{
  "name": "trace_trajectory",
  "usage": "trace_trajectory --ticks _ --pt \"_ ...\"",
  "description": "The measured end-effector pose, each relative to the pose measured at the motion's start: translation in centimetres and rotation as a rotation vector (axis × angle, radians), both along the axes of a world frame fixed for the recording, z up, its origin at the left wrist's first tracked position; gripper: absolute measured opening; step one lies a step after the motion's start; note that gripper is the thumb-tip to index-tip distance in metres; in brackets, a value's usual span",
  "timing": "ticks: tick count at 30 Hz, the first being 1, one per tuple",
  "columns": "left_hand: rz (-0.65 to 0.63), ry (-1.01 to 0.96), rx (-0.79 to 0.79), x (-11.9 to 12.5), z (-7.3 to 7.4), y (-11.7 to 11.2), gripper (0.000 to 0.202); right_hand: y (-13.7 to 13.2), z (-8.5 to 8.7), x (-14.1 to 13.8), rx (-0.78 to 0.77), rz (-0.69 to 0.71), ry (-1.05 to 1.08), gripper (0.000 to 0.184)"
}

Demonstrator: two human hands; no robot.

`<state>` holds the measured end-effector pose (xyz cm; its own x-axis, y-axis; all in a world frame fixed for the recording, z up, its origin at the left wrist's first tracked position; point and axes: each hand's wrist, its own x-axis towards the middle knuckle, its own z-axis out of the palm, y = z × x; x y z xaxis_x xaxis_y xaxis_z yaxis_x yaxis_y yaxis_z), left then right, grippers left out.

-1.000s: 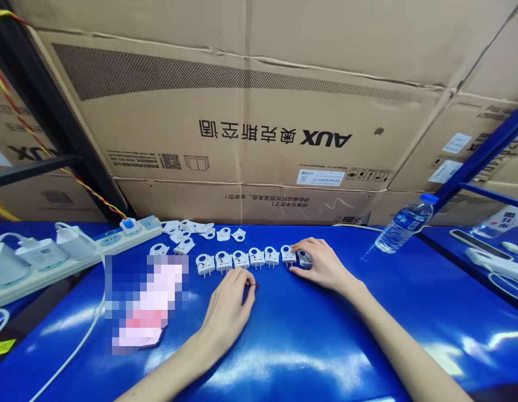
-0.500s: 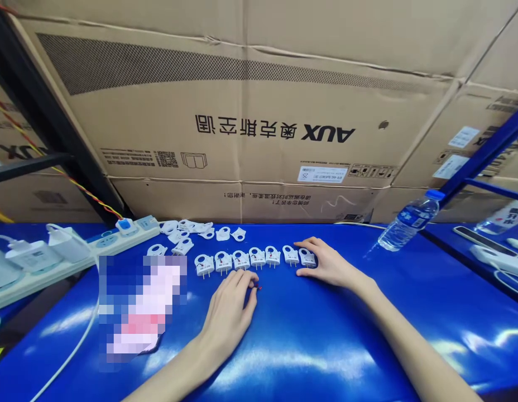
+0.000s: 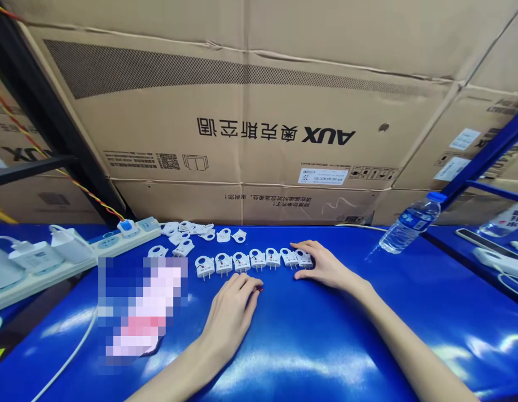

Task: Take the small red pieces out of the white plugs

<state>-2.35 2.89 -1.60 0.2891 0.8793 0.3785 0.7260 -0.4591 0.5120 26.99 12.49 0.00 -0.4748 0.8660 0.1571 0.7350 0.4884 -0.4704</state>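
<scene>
A row of several white two-pin plugs (image 3: 241,262) with ring-shaped tops lies across the blue table, pins toward me. Small dark and red bits show on their faces. My right hand (image 3: 324,267) has thumb and fingers closed around the rightmost plug (image 3: 303,258), which touches the plug (image 3: 289,257) beside it. Just in front of the row, my left hand (image 3: 236,301) pinches a small red piece (image 3: 260,289), mostly hidden by the fingertips. Loose white ring-shaped parts (image 3: 183,246) are heaped behind the row to the left.
A long power strip (image 3: 104,243) with white adapters runs along the left. In front of it lies a blurred-out pinkish item (image 3: 148,312). A water bottle (image 3: 412,224) stands at the back right. Large cardboard boxes (image 3: 259,100) wall off the back, between metal rack posts.
My right hand has slid the rightmost plug left, pushing its neighbour toward the rest of the row. My left hand has shifted only slightly, still pinching the red piece.
</scene>
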Motion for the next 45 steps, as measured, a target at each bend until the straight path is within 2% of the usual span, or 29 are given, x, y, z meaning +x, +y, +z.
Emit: trace_trajectory --ticks 3,7,11,16,28,36,40,45 --pt "0.001 -0.001 -0.009 0.0 0.1 -0.1 0.028 -0.3 0.4 -0.2 0.02 -0.022 -0.012 0.09" --pt "-0.004 -0.021 -0.019 0.0 0.5 -0.2 0.031 -0.7 0.8 -1.4 0.141 -0.036 -0.018 0.08" --pt "0.008 -0.045 -0.04 0.0 0.7 -0.2 0.029 -1.5 0.2 -4.1 0.265 0.025 -0.06 0.079" --pt "0.034 -0.086 -0.054 0.0 0.9 -0.1 0.025 -2.0 -0.5 -6.2 0.291 0.036 -0.122 0.079" --pt "0.047 -0.127 -0.057 -0.3 0.8 -0.1 0.023 -1.7 0.1 -7.3 0.306 0.048 -0.139 0.068" --pt "0.052 -0.163 -0.079 -0.3 1.2 -0.2 0.025 -2.0 1.5 -7.1 0.368 0.056 -0.045 0.073" --pt "0.081 -0.214 -0.111 -0.3 1.1 -0.1 0.028 -2.5 1.5 -7.3 0.432 0.128 0.019 0.079" --pt "0.103 -0.276 -0.136 -0.3 0.9 0.2 0.03 -3.6 0.7 -7.8 0.448 0.233 0.014 0.082"
